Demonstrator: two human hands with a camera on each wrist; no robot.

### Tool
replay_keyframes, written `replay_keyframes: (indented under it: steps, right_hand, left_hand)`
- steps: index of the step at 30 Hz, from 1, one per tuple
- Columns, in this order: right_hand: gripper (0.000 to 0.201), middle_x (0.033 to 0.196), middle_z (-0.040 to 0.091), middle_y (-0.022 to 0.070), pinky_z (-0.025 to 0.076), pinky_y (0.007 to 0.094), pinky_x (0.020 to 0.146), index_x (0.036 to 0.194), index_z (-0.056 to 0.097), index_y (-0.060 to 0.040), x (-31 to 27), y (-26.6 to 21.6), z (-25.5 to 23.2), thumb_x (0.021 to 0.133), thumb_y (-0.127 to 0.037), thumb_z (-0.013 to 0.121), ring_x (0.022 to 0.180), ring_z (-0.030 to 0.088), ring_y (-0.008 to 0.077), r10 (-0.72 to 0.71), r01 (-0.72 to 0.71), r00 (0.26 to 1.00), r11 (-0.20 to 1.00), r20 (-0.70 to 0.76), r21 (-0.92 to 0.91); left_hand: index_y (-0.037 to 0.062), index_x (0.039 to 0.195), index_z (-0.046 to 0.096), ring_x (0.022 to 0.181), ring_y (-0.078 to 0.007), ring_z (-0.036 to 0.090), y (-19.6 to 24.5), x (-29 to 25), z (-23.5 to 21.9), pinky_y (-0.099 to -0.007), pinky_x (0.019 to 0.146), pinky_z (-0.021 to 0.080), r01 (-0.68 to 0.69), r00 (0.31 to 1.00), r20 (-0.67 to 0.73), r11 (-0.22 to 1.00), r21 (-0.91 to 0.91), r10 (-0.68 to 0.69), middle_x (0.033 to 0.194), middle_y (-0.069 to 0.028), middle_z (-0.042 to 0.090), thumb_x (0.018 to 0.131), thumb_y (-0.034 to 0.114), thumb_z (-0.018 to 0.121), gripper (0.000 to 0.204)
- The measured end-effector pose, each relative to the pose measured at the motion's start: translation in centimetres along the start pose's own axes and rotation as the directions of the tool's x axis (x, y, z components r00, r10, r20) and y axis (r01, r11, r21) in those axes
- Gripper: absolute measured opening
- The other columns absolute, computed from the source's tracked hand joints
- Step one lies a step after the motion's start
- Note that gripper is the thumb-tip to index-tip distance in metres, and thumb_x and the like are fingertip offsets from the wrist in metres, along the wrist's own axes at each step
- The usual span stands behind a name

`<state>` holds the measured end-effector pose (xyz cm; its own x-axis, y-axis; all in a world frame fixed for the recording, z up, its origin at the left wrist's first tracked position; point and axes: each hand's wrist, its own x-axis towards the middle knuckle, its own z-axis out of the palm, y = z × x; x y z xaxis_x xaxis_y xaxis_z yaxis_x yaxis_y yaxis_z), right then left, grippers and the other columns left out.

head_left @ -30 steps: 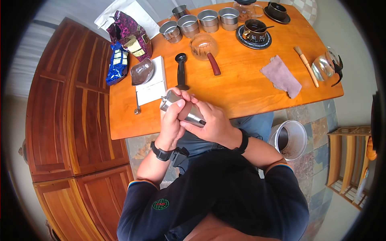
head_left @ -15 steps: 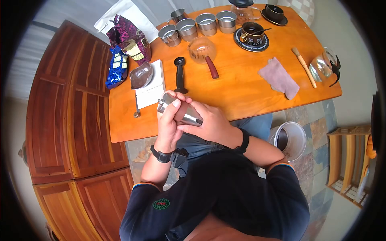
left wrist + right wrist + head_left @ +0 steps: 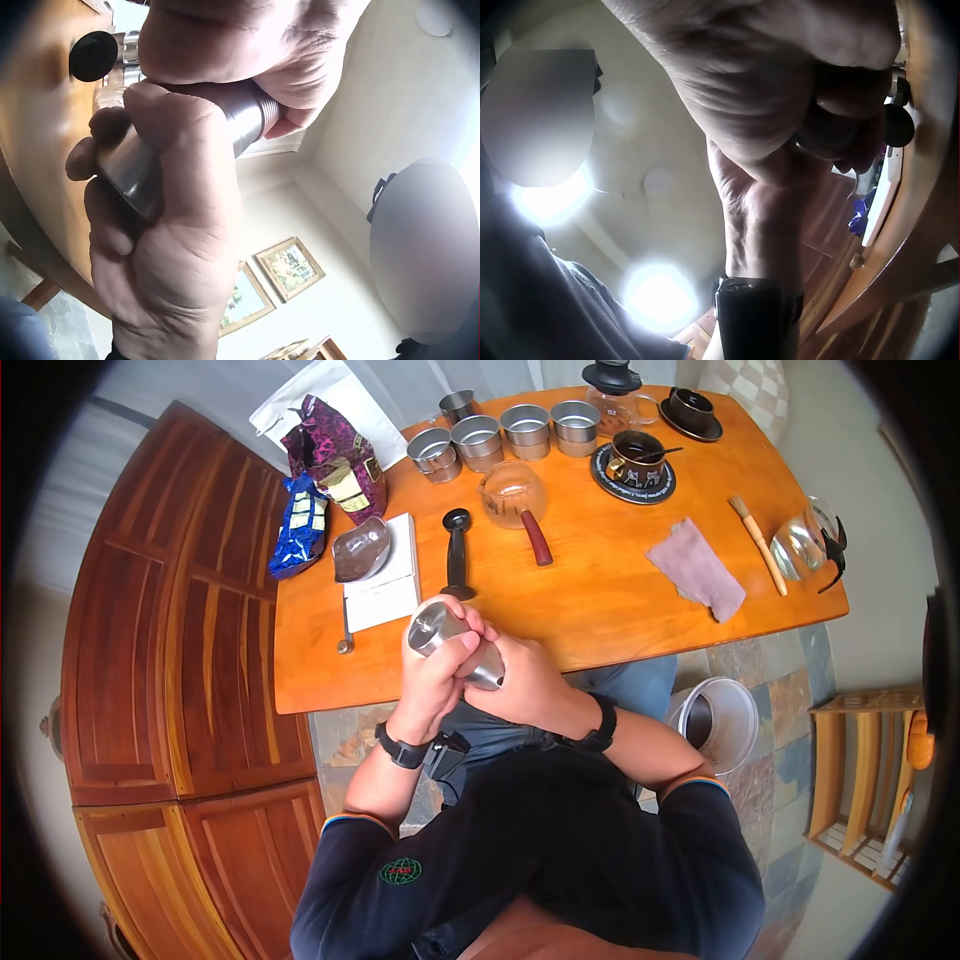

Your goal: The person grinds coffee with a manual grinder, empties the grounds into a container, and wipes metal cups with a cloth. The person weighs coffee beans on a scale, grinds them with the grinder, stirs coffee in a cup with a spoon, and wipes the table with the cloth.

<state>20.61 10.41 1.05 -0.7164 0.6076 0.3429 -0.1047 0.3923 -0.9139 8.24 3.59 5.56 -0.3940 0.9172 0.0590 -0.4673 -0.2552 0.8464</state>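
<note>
A silver metal cylinder [image 3: 428, 628] is held at a tilt near the table's front edge, its round end facing up. Around its upper part the left hand [image 3: 432, 678] is wrapped, thumb along the side. The right hand [image 3: 532, 685] grips the lower part, which its fingers mostly hide. From the left wrist, the cylinder [image 3: 136, 178] crosses the left hand [image 3: 191, 232], and a ribbed section shows beside the right hand [image 3: 247, 45]. In the right wrist view the right hand [image 3: 772, 82] covers most of the cylinder, with the left hand's wrist beyond.
Beyond the hands lie a black scoop [image 3: 457, 555], a glass pot with a red handle [image 3: 536, 538], metal cups [image 3: 478, 444] and a notebook [image 3: 385, 603]. To the right are a cloth [image 3: 698, 568] and a brush [image 3: 760, 545]. A bin [image 3: 735, 725] stands below.
The cylinder has turned so that its round end faces the head camera more. The right hand has closed further around the lower part, and the hands sit nearer each other.
</note>
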Motion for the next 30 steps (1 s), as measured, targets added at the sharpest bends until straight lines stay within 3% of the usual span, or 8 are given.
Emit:
replay_keyframes:
  steps: [8, 11, 12, 14, 18, 23, 26, 30]
  right_hand:
    - [0.055, 0.097, 0.069, 0.0209, 0.056, 0.041, 0.08, 0.117, 0.059, -0.0013, -0.3, -0.6, 0.1, 0.07, -0.019, 0.082, 0.093, 0.071, 0.0378, 0.071, -0.068, 0.995, 0.997, 0.074, -0.033]
    - [0.045, 0.099, 0.072, 0.0123, 0.055, 0.0332, 0.083, 0.112, 0.064, -0.0003, -0.1, -1.3, 0.3, 0.073, -0.015, 0.081, 0.093, 0.072, 0.0219, 0.09, -0.091, 0.995, 0.996, 0.044, 0.009]
    - [0.045, 0.099, 0.072, 0.0123, 0.055, 0.0332, 0.083, 0.112, 0.064, -0.0003, 0.0, -1.2, 0.5, 0.073, -0.015, 0.081, 0.093, 0.072, 0.0219, 0.082, -0.082, 0.994, 0.997, 0.069, 0.004]
    - [0.05, 0.098, 0.071, 0.017, 0.056, 0.0375, 0.08, 0.115, 0.061, -0.0001, 0.1, -0.7, 0.8, 0.071, -0.014, 0.08, 0.091, 0.072, 0.0333, 0.028, -0.031, 0.997, 0.999, 0.065, 0.044]
    - [0.05, 0.1, 0.071, 0.0162, 0.056, 0.0373, 0.081, 0.116, 0.061, 0.0001, 0.7, -0.1, 1.4, 0.072, -0.014, 0.081, 0.092, 0.072, 0.0316, 0.025, -0.025, 0.996, 1.0, 0.081, -0.005]
    - [0.072, 0.124, 0.064, 0.022, 0.055, 0.0376, 0.09, 0.137, 0.05, 0.0007, 1.7, -1.8, 0.9, 0.078, -0.022, 0.085, 0.115, 0.065, 0.0312, -0.012, 0.024, 0.979, 0.998, 0.204, -0.057]
    - [0.079, 0.133, 0.06, 0.0213, 0.053, 0.0382, 0.094, 0.144, 0.043, 0.0005, 1.0, -1.0, -0.9, 0.081, -0.024, 0.084, 0.124, 0.06, 0.0317, -0.03, 0.067, 0.98, 0.98, 0.195, -0.186]
    - [0.06, 0.13, 0.063, 0.0182, 0.053, 0.0359, 0.094, 0.135, 0.054, 0.0, -0.5, -0.3, -4.6, 0.084, -0.019, 0.081, 0.12, 0.062, 0.0295, 0.046, -0.02, 0.988, 0.985, 0.147, -0.172]
  left_hand:
    - [0.0044, 0.103, 0.054, 0.089, -0.021, 0.065, 0.5, -0.2, -0.5, -0.0345, 0.08, 0.054, -0.07, 0.984, 0.169, 0.995, 0.077, 0.056, 0.091, -0.0081, 0.063, 0.078, -0.005, 0.071, 0.032]
    - [0.0045, 0.103, 0.055, 0.088, -0.0189, 0.065, 0.8, -0.2, -0.7, -0.0337, 0.079, 0.054, -0.08, 0.982, 0.173, 0.995, 0.055, 0.07, 0.091, -0.0084, 0.063, 0.078, -0.004, 0.071, 0.031]
    - [0.0046, 0.102, 0.055, 0.087, -0.0183, 0.065, 0.9, -0.2, -0.9, -0.0336, 0.079, 0.054, -0.062, 0.98, 0.191, 0.997, 0.041, 0.053, 0.09, -0.0083, 0.063, 0.078, -0.004, 0.071, 0.031]
    - [0.0049, 0.102, 0.056, 0.087, -0.0159, 0.065, 1.1, -0.3, -1.2, -0.0324, 0.079, 0.053, -0.09, 0.975, 0.21, 0.994, 0.059, 0.076, 0.09, -0.007, 0.065, 0.078, -0.003, 0.072, 0.03]
    - [0.0038, 0.104, 0.055, 0.091, -0.0162, 0.064, 1.7, -0.8, -1.8, -0.0328, 0.083, 0.053, -0.109, 0.979, 0.193, 0.973, 0.204, 0.069, 0.093, -0.0076, 0.065, 0.079, 0.0, 0.077, 0.034]
    - [0.0043, 0.105, 0.058, 0.092, -0.0132, 0.065, 3.6, -1.8, -3.4, -0.03, 0.083, 0.053, -0.27, 0.96, 0.038, 0.88, 0.39, 0.278, 0.095, -0.0057, 0.067, 0.081, -0.001, 0.075, 0.03]
    - [0.0042, 0.108, 0.059, 0.089, -0.0121, 0.066, 6.1, -1.8, -6.6, -0.0291, 0.08, 0.054, -0.396, 0.839, -0.156, 0.781, 0.482, 0.522, 0.095, -0.0043, 0.067, 0.084, 0.001, 0.075, 0.029]
    - [0.0023, 0.112, 0.057, 0.088, -0.0159, 0.066, 9.9, -0.9, -12.4, -0.0282, 0.079, 0.053, -0.343, 0.577, -0.509, 0.755, 0.558, 0.639, 0.096, -0.0063, 0.065, 0.087, 0.006, 0.076, 0.032]
